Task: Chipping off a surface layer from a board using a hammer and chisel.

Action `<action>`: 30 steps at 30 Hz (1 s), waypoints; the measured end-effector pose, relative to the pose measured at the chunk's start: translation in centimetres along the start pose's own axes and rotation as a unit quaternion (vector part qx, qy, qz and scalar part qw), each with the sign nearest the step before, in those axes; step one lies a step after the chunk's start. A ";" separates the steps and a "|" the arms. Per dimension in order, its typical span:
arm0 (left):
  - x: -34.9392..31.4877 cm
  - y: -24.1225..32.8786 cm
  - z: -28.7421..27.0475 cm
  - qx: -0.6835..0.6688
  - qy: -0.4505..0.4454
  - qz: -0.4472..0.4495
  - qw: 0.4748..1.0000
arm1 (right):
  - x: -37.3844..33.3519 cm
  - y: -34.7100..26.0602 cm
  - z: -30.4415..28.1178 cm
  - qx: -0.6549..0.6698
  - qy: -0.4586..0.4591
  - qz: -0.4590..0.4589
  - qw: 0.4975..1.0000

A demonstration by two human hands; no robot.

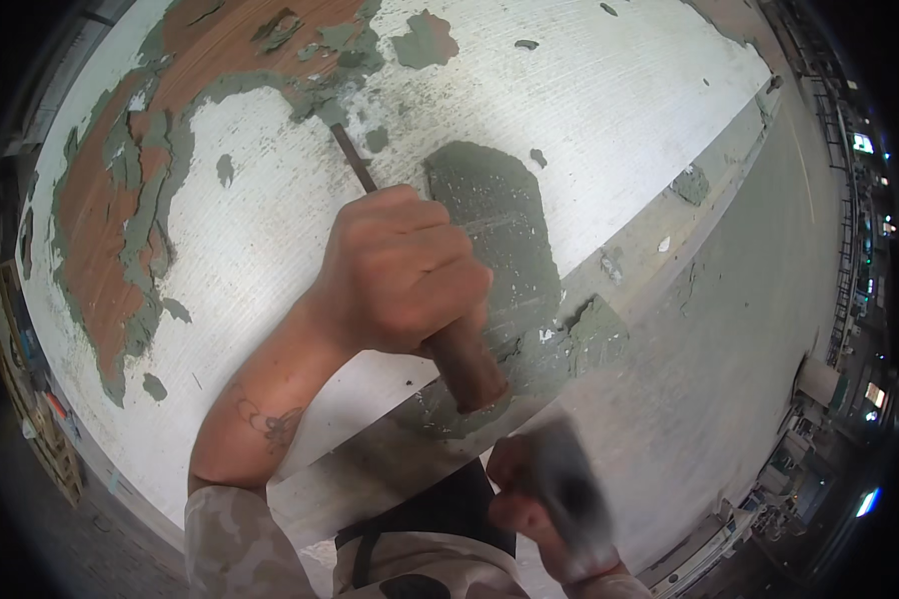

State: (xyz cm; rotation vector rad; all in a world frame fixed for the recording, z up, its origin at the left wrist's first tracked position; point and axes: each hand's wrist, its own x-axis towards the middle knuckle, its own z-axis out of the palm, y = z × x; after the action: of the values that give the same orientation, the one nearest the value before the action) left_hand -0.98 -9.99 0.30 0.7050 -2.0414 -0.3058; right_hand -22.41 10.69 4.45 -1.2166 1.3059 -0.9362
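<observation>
My left hand (405, 262) is closed in a fist around the wooden handle (472, 381) of a chisel. The chisel's narrow blade (354, 158) points up and left, its tip close to the edge of a grey-green crust (315, 103) on a large pale, finely ribbed slab (260, 200). Lower right, near my body, my right hand (519, 494) grips a grey, hammer-like block (569, 479). It is smeared by motion and stands apart from the handle's butt end. Beside my left fist lies a broad grey-green patch (504, 225).
Reddish-brown areas (95, 250) with ragged grey-green edges spread over the slab's left and upper parts. Loose flakes (225, 170) are scattered about. A lower ledge (609, 265) with chunks (594, 334) runs along the right edge. Wooden pallets (35, 399) stand far left.
</observation>
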 end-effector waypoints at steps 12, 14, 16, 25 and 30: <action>0.0 0.8 -0.3 -0.010 0.010 -0.006 1.000 | -2.4 -0.7 -5.1 -0.268 -0.271 0.240 0.893; 0.6 0.7 -0.4 -0.023 0.025 -0.005 0.999 | -2.8 -0.1 -4.8 -0.227 -0.226 0.224 0.921; 0.9 0.9 -0.2 -0.033 0.033 -0.003 0.999 | -3.0 0.7 -3.1 -0.245 -0.084 0.059 0.964; 2.5 2.4 1.1 -0.013 -0.024 -0.002 1.000 | -6.1 -2.0 -6.2 -0.102 0.037 0.096 0.989; 5.4 1.1 2.7 -0.007 -0.086 -0.002 0.996 | -9.4 1.3 -11.2 -0.010 0.082 0.165 0.983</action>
State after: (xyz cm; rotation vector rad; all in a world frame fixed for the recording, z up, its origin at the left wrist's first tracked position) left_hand -5.88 -12.43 3.12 0.6952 -2.1979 -0.3947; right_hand -34.48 18.80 6.23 -0.9142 1.5953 -0.7950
